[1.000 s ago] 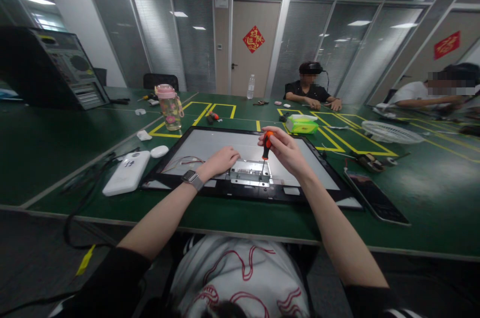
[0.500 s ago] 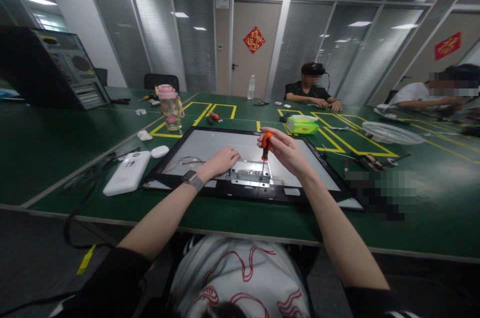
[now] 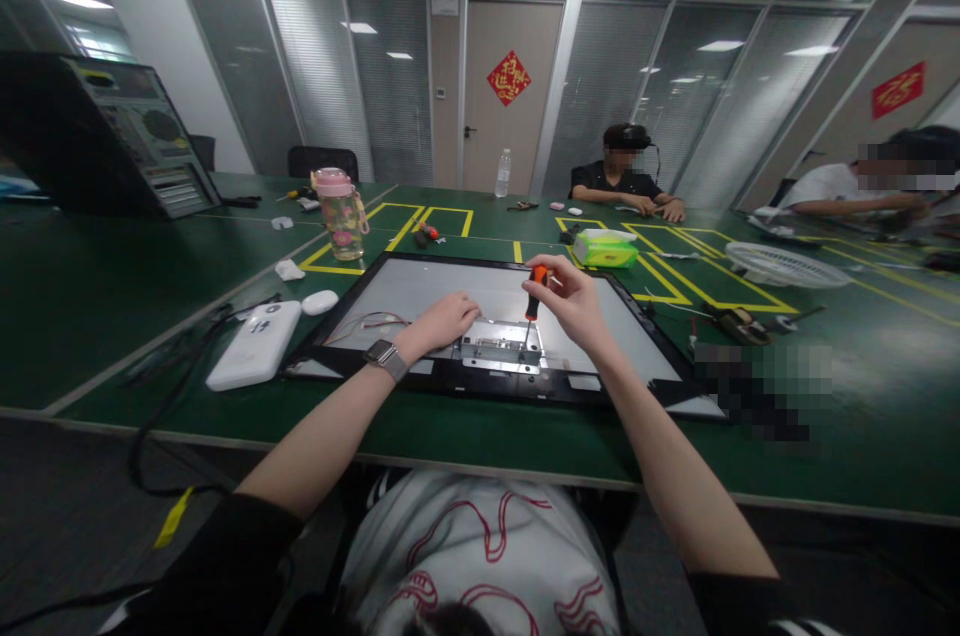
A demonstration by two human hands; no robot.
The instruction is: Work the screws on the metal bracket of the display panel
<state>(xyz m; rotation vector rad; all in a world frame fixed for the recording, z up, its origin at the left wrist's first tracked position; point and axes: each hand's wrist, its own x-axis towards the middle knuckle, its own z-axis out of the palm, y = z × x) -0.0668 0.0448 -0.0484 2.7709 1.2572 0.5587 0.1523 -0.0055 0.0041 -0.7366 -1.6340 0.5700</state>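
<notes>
A flat screen panel [image 3: 630, 341] with a black frame lies on the green table in front of me. On its near half sits a silver metal bracket [image 3: 487, 352]. My right hand [image 3: 568, 294] grips an orange and black screwdriver [image 3: 535, 293], held upright, with its tip down at the bracket's right end. My left hand [image 3: 446, 319] rests on the panel just behind the bracket's left side, fingers stretched forward; whether it touches the bracket I cannot tell. Thin wires [image 3: 367, 322] lie on the panel left of that hand.
Left of the panel lie a white power bank [image 3: 256, 346] and a small white case [image 3: 320, 302]. Behind them stands a pink-lidded bottle [image 3: 341, 216]. A green tissue pack [image 3: 604, 249] and a white basket [image 3: 786, 266] are beyond, right. Two people sit across the table.
The fingers of my right hand have shifted around the screwdriver handle, which now stands slightly further right at its top. My left hand stays in place.
</notes>
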